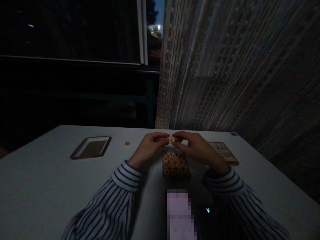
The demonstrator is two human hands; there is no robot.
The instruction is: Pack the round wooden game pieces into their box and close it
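The room is dim, with deep shadow on the left and along the right edge. A white-topped bench [37, 190] stretches across the lower part of the view, its surface dulled to grey. Beyond it, at the upper left, is a dark window [75, 33] with a pale upright frame [142, 33] and a small white glint [31, 25] on the pane. Right of the frame, a narrow gap shows bluish sky [160, 11], dark foliage [151, 11] and a bright patch of light [156, 30]. A striped, textured curtain [212, 66] fills the upper right, hanging in folds behind the bench's far edge.
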